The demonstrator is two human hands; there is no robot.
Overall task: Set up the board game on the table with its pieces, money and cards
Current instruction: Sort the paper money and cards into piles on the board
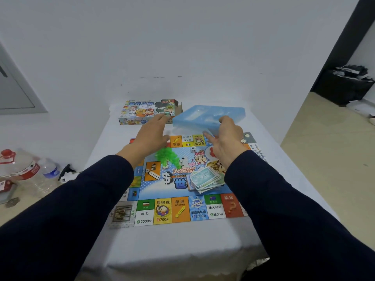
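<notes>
On the board (162, 209), money (207, 178) is piled near centre, green pieces (168, 156) and a die (193, 149) lie beyond, the tray (203, 116) is gripped at the far edge by the right hand (227, 136), the left hand (152, 134) is spread flat, and the box (142, 112) lies farther back.

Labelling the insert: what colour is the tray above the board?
Translucent light blue tray, gripped by the right hand; clearest in the head view.

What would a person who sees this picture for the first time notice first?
The colourful game board lies flat in the middle of the white table, with a heap of paper money and green plastic pieces on it. Above its far edge, the right hand holds a tilted blue tray.
</notes>
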